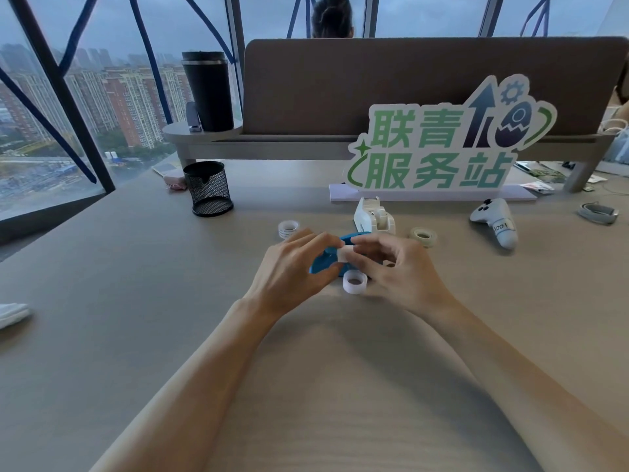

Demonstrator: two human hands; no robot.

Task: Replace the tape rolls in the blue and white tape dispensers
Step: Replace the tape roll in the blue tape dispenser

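The blue tape dispenser (pixel 325 260) lies at the middle of the table, mostly covered by my hands. My left hand (pixel 292 267) grips its left side. My right hand (pixel 394 267) pinches a white strip of tape (pixel 345 254) at its top. A white tape roll (pixel 355 282) lies flat on the table just in front of the dispenser, touching my right fingers. The white tape dispenser (pixel 374 216) stands upright behind my hands with a roll in it. Two more rolls lie on the table: a clear roll (pixel 288 229) at the left and a yellowish roll (pixel 423 236) at the right.
A black mesh pen cup (pixel 208 189) stands at the back left. A green-lettered sign (pixel 439 148) on its base stands behind the white dispenser. A white game controller (pixel 497 221) lies at the right. A black tumbler (pixel 209 90) sits on the raised shelf. Another person sits behind the partition.
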